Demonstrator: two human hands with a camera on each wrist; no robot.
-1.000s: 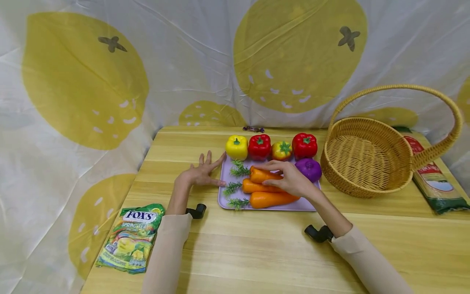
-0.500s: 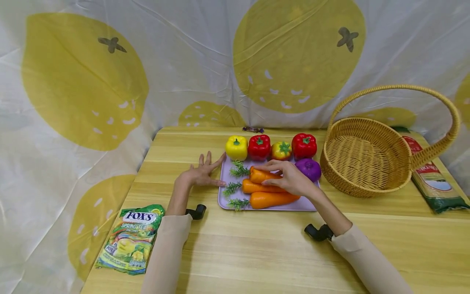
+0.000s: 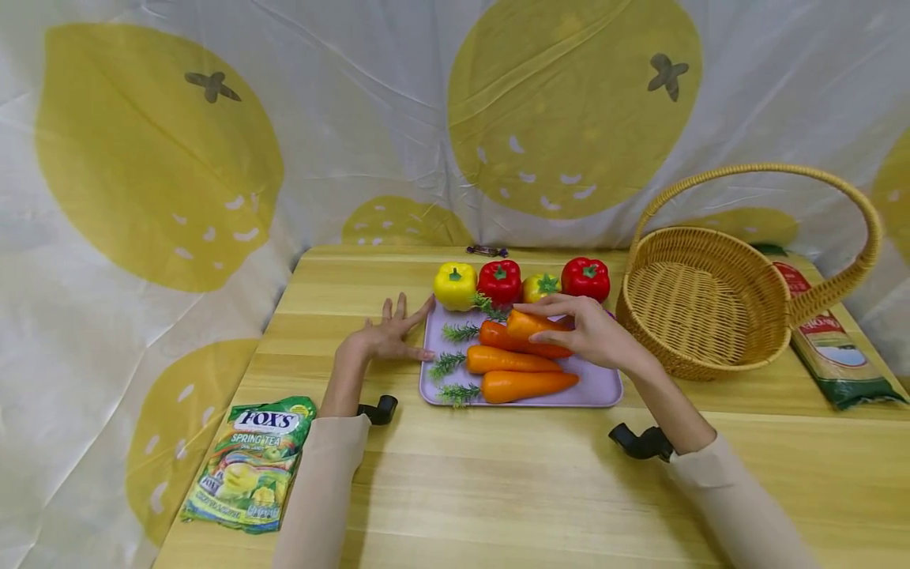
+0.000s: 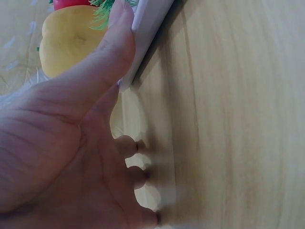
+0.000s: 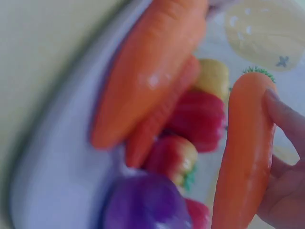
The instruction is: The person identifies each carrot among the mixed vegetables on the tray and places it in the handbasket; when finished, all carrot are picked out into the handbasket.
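My right hand (image 3: 597,336) pinches a carrot (image 3: 529,324) near its leafy end, holding it above the lilac tray (image 3: 600,387). In the right wrist view that carrot (image 5: 245,148) is apart from the others. Three more carrots, one (image 3: 529,386) nearest me, lie on the tray with green tops to the left. My left hand (image 3: 377,341) is spread at the tray's left edge, its thumb and forefinger touching the rim. Along the back sit a yellow bell pepper (image 3: 456,286), two red bell peppers (image 3: 500,283) and a yellow-red fruit (image 3: 540,286). A purple onion (image 5: 147,205) is mostly hidden in the head view.
A wicker basket (image 3: 704,356) with a tall handle stands right of the tray. Behind it lies a red and green packet (image 3: 839,348). A Fox's candy bag (image 3: 249,466) lies at the left, and a wrapped candy (image 3: 486,250) at the table's back edge.
My right hand has lifted the carrot and moved it to the right, uncovering another carrot beneath. It now covers most of the onion. The left hand stays at the tray edge.
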